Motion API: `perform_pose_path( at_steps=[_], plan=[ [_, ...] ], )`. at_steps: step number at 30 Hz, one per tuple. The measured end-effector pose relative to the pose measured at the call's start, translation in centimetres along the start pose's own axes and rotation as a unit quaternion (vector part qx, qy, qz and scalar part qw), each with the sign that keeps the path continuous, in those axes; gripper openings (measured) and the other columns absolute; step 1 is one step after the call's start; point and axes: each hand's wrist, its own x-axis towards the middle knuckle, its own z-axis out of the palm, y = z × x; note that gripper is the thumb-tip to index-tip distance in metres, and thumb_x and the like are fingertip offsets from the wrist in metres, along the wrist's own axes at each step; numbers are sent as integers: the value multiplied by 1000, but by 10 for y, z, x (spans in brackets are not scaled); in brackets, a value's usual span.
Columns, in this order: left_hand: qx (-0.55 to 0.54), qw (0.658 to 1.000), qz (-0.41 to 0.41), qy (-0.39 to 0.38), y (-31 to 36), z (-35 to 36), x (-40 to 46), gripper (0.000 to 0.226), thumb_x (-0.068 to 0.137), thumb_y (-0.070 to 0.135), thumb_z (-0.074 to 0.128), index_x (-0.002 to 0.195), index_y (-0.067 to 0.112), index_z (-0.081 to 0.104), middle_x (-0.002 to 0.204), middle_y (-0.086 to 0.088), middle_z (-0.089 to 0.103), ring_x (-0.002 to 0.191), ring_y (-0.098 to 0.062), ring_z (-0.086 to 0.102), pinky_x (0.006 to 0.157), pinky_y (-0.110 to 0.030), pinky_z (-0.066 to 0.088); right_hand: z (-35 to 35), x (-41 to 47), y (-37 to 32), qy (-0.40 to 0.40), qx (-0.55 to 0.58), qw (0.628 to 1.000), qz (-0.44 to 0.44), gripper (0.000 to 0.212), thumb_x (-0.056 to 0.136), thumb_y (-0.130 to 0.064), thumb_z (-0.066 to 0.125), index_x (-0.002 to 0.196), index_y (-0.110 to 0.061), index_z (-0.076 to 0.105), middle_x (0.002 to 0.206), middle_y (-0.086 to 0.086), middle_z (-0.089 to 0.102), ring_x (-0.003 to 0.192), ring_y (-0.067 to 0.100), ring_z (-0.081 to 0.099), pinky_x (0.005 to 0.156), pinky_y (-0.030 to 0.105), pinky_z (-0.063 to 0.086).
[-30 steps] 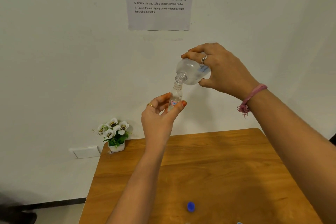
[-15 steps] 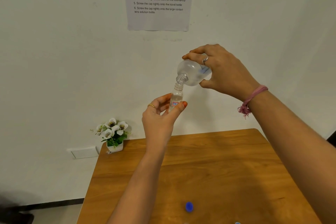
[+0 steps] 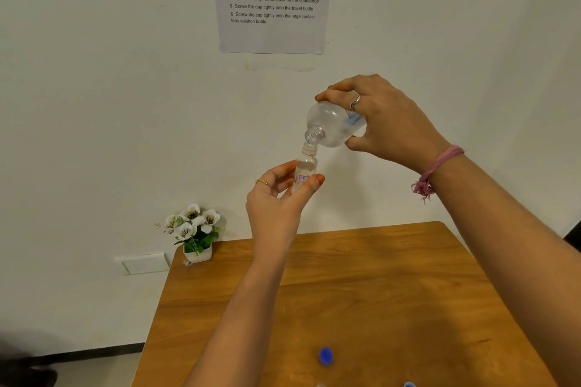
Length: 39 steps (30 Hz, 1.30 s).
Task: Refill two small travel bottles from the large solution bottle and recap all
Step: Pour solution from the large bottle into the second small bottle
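Slightly lower now: clear ribbed-neck bottle (image 3: 331,127) over vial (image 3: 305,165)

On the table (image 3: 393,276), only a blue cap (image 3: 326,356) near the front and a flower pot (image 3: 196,253) at the far-left corner obstruct.

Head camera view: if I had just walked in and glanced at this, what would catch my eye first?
Most likely the two raised hands in mid-air before the white wall: the right hand tips a large clear bottle mouth-down over a small travel bottle, pinched upright by the left hand. Below, a blue cap lies on the wooden table, with a small pot of white flowers at its far left corner.
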Motion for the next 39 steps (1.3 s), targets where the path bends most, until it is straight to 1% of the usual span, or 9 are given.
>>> perform_pose_path(
  at_steps=[3, 9, 15, 21, 26, 29, 33, 37, 39],
  plan=[
    [0, 1000, 3, -1, 1, 0, 0, 35, 68, 23, 85, 97, 29, 66, 97, 6, 73, 94, -6, 69, 75, -17, 54, -1, 0, -1, 1, 0, 1000, 0, 66, 68, -9, 76, 129, -22, 53, 125, 6, 57, 112, 29, 50, 88, 38, 44],
    [-1, 1000, 2, 1, 0, 0, 1, 37, 67, 23, 86, 99, 26, 68, 97, 5, 74, 94, -7, 69, 77, -19, 55, -1, 0, -1, 1, 0, 1000, 1, 67, 68, -8, 75, 129, -22, 53, 125, 5, 57, 113, 28, 50, 88, 35, 42],
    [3, 1000, 0, 2, -2, 0, 0, 40, 67, 25, 86, 103, 23, 68, 98, 5, 74, 95, -8, 69, 78, -21, 55, -1, -1, -1, -5, 2, 1000, 4, 66, 69, -10, 76, 129, -23, 52, 125, 5, 57, 113, 28, 49, 89, 37, 43],
    [-9, 1000, -4, -2, -1, 0, 0, 42, 68, 21, 85, 106, 19, 67, 100, 2, 73, 96, -8, 68, 72, -13, 54, 0, -1, -2, -12, -1, 1000, 9, 67, 69, -11, 77, 130, -23, 52, 126, 6, 56, 114, 29, 49, 90, 38, 43],
    [-12, 1000, -2, -5, -1, -1, 0, 41, 68, 22, 85, 105, 21, 67, 101, 3, 73, 96, -8, 68, 71, -12, 53, 0, -1, -3, -15, 1, 1000, 13, 67, 69, -12, 78, 130, -22, 52, 127, 7, 56, 115, 29, 49, 92, 37, 42],
    [-8, 1000, -3, -4, -2, -1, 0, 40, 68, 23, 85, 103, 24, 67, 101, 4, 73, 96, -7, 68, 73, -14, 53, 0, -1, -3, -15, 1, 1000, 13, 67, 69, -12, 78, 130, -22, 52, 127, 6, 56, 115, 28, 49, 92, 36, 42],
    [-12, 1000, -8, -5, -3, 0, 0, 44, 68, 22, 85, 108, 18, 67, 102, 3, 73, 97, -8, 68, 75, -17, 55, 0, -1, -3, -17, -1, 1000, 14, 67, 69, -11, 77, 130, -22, 52, 127, 6, 56, 116, 28, 48, 92, 35, 41],
    [-8, 1000, -9, -5, -4, 0, 0, 44, 68, 23, 85, 108, 18, 67, 102, 3, 73, 98, -9, 68, 79, -22, 56, -1, -2, -3, -15, -5, 1000, 12, 67, 69, -12, 78, 130, -22, 52, 126, 6, 56, 115, 29, 49, 91, 36, 42],
    [-10, 1000, -8, -5, -4, 1, 0, 44, 68, 23, 85, 107, 19, 67, 102, 3, 73, 97, -8, 68, 78, -20, 56, -2, -2, -2, -16, -6, 1000, 10, 67, 69, -12, 78, 130, -22, 52, 126, 6, 57, 115, 29, 49, 91, 37, 42]
  ],
)
